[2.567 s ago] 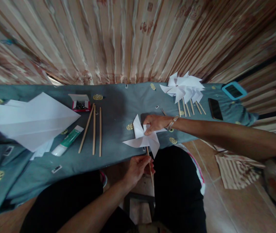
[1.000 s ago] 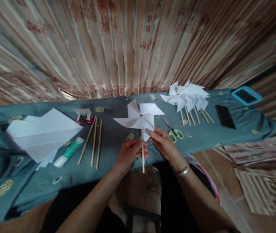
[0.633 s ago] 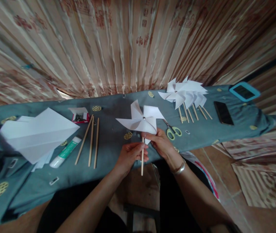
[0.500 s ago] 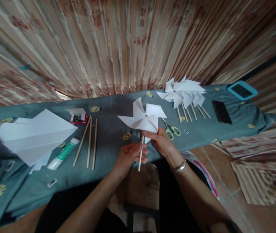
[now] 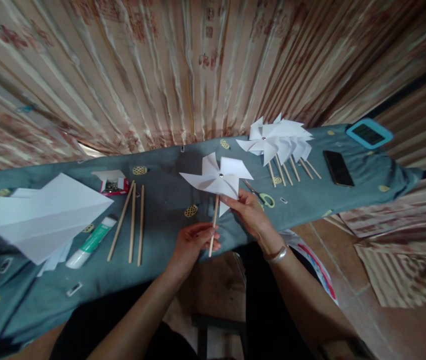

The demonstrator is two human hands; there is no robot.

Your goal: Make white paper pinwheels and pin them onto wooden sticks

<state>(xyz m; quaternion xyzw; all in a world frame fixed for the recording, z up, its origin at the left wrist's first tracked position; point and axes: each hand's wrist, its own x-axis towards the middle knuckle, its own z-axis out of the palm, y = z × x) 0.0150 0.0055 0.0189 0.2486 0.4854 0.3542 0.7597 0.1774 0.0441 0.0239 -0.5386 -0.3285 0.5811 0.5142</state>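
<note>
A white paper pinwheel (image 5: 218, 176) with a silver pin at its centre is held up in front of me on a thin wooden stick. My left hand (image 5: 194, 242) pinches the lower part of that stick between thumb and fingers. Just under the blades, my right hand (image 5: 248, 207) grips the upper stick, its thumb by the paper and its other fingers partly hidden behind. Green-handled scissors (image 5: 267, 200) lie right beside my right hand, partly covered by it.
Overlapping finished pinwheels (image 5: 273, 142) lie at the back right, near a phone (image 5: 338, 168) and a blue-framed device (image 5: 369, 133). To the left are wooden sticks (image 5: 132, 222), a small box of pins (image 5: 113, 184), a glue stick (image 5: 91, 242) and folded paper sheets (image 5: 48, 215).
My left hand has slid slightly down the stick, away from my right hand. The whole view has shifted a little, and the right hand covers more of the scissors.
</note>
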